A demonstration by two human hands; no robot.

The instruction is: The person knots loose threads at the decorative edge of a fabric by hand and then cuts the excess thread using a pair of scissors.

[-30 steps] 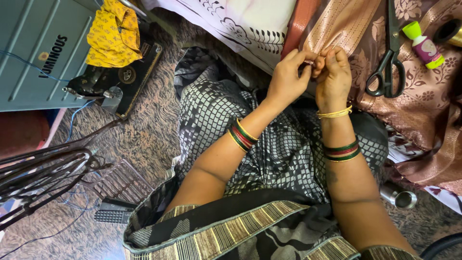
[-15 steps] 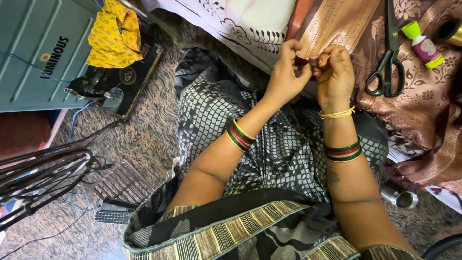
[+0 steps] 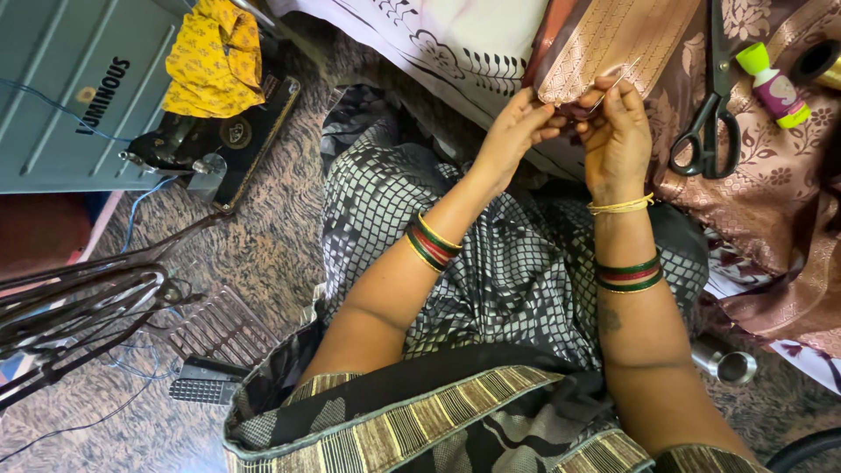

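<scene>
Silk fabric edge pinched, needle barely visible

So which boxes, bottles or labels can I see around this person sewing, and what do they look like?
Grey-green ribbed case: far left on the floor, boxy, with dark lettering and a small round yellow emblem.
Small bottle: top right, lying on the brown patterned cloth beside the scissors, pink body with a pale label, bright green cap.
Black sewing machine: beside the case, with a round gold badge.
No screens in view.

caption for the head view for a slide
Both hands, left hand and right hand, pinch a brocade fabric edge beside scissors.
</scene>
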